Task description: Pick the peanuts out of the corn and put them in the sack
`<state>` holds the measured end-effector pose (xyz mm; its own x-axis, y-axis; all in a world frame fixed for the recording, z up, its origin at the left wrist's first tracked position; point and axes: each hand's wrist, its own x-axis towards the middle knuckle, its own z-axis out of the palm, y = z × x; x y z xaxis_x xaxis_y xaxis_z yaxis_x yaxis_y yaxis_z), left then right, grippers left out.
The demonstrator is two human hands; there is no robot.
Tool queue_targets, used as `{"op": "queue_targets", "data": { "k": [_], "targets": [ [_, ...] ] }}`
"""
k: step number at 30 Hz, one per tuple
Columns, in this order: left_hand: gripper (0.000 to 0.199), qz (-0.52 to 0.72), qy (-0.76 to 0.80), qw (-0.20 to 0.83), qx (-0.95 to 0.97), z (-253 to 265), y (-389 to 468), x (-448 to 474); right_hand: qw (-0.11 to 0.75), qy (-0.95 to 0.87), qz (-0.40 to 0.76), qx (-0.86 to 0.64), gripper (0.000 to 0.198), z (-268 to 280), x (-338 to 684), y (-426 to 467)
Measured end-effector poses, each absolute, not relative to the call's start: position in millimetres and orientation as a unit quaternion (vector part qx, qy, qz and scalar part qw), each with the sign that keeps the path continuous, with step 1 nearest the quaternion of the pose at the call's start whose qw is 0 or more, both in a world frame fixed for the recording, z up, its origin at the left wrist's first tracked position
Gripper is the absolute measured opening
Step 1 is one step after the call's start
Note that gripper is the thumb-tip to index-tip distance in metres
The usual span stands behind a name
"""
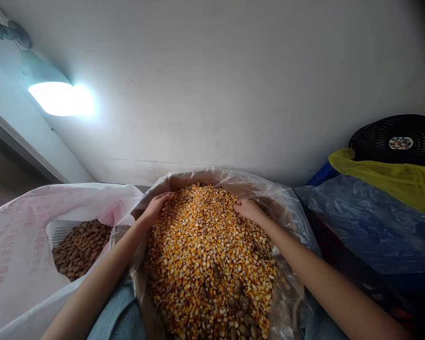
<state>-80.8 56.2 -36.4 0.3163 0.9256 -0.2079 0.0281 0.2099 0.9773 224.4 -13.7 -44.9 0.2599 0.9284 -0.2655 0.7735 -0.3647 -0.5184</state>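
Note:
Yellow and whitish dried corn kernels (205, 255) fill a large bag with a clear plastic liner (293, 226) in front of me. Darker brown, rough-shelled pieces, perhaps unshelled peanuts (246, 302), lie among the kernels, mostly near the front. At the heap's far left edge, my left hand (158, 207) rests with its fingers curled in over the corn. My right hand (248, 208) is closed at the far right side, its fingertips down against the kernels. What either hand holds, if anything, is hidden.
To the left stands a white sack (24, 226) with brown shelled nuts or beans (81, 248) showing. A bright lamp (53, 97) hangs at the upper left, before a white wall (212, 85). On the right are a black fan (396, 139), yellow mesh (389, 177) and a bluish plastic bag (361, 217).

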Motion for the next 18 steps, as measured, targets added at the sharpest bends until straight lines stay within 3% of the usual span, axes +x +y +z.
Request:
{"op": "queue_targets", "data": {
  "k": [2, 4, 7, 10, 12, 14, 18],
  "targets": [
    [0.016, 0.387, 0.370, 0.748, 0.393, -30.0, 55.6, -81.4, 0.185, -0.551, 0.303, -0.755, 0.028, -39.9, 222.6, -12.0],
    [0.013, 0.409, 0.303, 0.805, 0.307, -24.9, 54.5, -82.4, 0.285, -0.532, 0.382, -0.700, 0.030, -33.7, 221.2, -10.9],
    [0.016, 0.429, 0.264, 0.824, 0.258, -20.4, 52.1, -82.9, 0.475, -0.428, 0.527, -0.561, 0.021, -23.6, 221.1, -10.4],
    [0.019, 0.431, 0.292, 0.801, 0.296, -20.5, 50.4, -81.7, 0.542, -0.358, 0.566, -0.507, 0.016, -15.5, 222.8, -11.3],
    [0.028, 0.425, 0.355, 0.750, 0.363, -23.0, 50.3, -80.5, 0.533, -0.366, 0.555, -0.523, 0.021, -13.7, 224.0, -12.9],
    [0.035, 0.406, 0.447, 0.641, 0.473, -26.5, 50.7, -79.6, 0.471, -0.419, 0.512, -0.584, 0.028, -15.9, 225.1, -15.8],
    [0.026, 0.303, 0.554, 0.290, 0.719, -34.8, 52.4, -77.4, 0.166, -0.563, 0.276, -0.761, 0.030, -28.5, 227.9, -24.4]
  ]
}}
